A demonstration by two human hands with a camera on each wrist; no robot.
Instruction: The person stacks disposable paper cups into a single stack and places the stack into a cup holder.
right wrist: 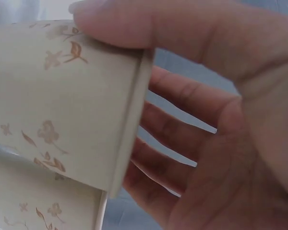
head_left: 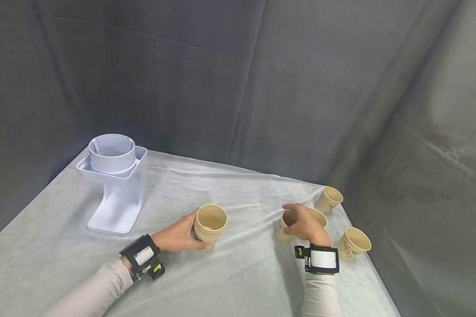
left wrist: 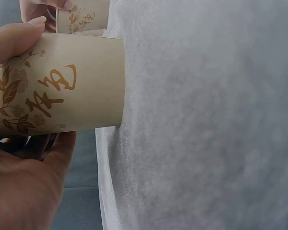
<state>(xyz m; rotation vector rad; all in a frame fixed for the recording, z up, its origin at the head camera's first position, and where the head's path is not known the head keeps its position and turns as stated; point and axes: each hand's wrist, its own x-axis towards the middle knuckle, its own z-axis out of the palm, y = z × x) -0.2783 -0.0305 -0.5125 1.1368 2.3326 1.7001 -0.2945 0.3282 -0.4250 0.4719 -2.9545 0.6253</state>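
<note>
Beige cups point(left wrist: 93, 91) with brown floral print, bluish-white stand point(head_left: 117, 211), whitish cloth point(head_left: 190, 290), grey curtain point(head_left: 162, 88)

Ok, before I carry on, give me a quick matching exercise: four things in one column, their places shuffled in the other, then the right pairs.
Things
1. Left hand
2. Right hand
3. White stand
4. Grey backdrop

Places
A. Behind the table
B. At a single cup, thumb against its wall
C. On the table, farther left than both hands in the head view
D. Around a stack of nested cups

Right pairs: 1-D, 2-B, 3-C, 4-A
</note>
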